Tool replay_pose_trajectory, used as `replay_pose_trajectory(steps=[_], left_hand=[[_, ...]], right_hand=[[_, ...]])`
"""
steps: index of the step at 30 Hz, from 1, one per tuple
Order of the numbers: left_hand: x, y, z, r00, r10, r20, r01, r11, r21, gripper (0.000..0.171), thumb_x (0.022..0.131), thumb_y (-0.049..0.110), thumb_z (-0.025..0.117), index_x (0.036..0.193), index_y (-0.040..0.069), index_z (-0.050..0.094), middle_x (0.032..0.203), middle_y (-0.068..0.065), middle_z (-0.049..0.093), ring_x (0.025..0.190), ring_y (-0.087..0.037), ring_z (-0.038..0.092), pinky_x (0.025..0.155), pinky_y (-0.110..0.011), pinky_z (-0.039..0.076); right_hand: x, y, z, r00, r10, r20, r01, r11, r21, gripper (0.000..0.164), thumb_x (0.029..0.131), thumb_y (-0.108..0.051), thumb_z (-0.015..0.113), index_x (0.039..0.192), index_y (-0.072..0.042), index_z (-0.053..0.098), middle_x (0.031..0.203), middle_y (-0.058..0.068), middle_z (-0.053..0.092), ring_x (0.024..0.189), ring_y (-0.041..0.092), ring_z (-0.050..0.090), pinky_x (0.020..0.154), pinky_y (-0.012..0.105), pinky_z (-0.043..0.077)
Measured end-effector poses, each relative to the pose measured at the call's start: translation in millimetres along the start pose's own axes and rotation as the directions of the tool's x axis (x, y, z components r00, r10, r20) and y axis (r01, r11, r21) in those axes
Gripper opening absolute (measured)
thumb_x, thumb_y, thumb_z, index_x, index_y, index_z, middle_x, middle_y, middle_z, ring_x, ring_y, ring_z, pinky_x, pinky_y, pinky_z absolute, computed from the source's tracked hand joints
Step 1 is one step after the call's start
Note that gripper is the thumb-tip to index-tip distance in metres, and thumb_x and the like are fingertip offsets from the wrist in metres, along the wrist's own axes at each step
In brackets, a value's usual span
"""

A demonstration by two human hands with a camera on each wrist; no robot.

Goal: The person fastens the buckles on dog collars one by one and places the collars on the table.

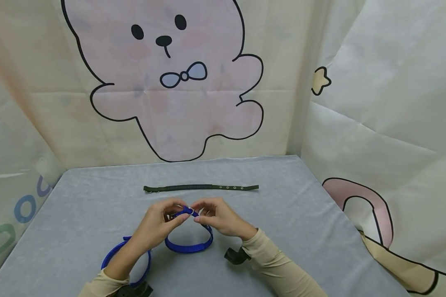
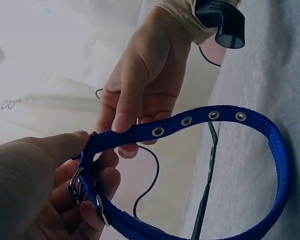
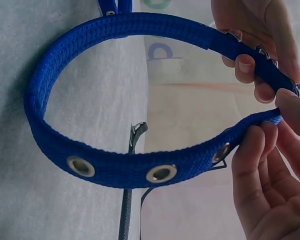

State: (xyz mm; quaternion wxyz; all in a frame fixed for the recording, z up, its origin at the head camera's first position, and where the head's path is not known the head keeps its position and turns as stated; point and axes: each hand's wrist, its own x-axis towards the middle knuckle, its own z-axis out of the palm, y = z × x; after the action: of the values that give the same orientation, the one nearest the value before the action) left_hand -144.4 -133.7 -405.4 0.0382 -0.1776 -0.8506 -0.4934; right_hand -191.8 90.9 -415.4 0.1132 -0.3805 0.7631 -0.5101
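Observation:
A blue woven pet collar is bent into a loop just above the table, between both hands. My left hand pinches its buckle end; the metal buckle and a metal ring show by those fingers in the left wrist view. My right hand pinches the strap end with thumb and fingers, close to the left fingertips. Metal eyelets line that side of the strap. Fingers partly hide where the two ends meet, so I cannot tell how far the strap is through the buckle.
A second blue collar forms a loop on the table, partly behind my left forearm. Beyond the hands, a dark green collar lies stretched out across the grey tablecloth. Printed cloth walls stand around the table.

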Motion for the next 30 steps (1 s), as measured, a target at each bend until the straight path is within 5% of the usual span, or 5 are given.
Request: replay_pose_trajectory(steps=[30], left_hand=[[-1.7, -0.9, 7.2, 0.998, 0.047, -0.034, -0.046, 0.999, 0.018, 0.019, 0.089, 0.018, 0.079, 0.106, 0.011, 0.076, 0.093, -0.001, 0.076, 0.069, -0.002, 0.057, 0.059, -0.023, 0.05]], right_hand=[[-0.5, -6.1, 8.7, 0.996, -0.046, -0.075, 0.046, 0.999, -0.003, 0.024, 0.097, -0.011, 0.068, 0.119, -0.001, 0.069, 0.105, 0.018, 0.072, 0.074, 0.003, 0.061, 0.064, 0.023, 0.054]])
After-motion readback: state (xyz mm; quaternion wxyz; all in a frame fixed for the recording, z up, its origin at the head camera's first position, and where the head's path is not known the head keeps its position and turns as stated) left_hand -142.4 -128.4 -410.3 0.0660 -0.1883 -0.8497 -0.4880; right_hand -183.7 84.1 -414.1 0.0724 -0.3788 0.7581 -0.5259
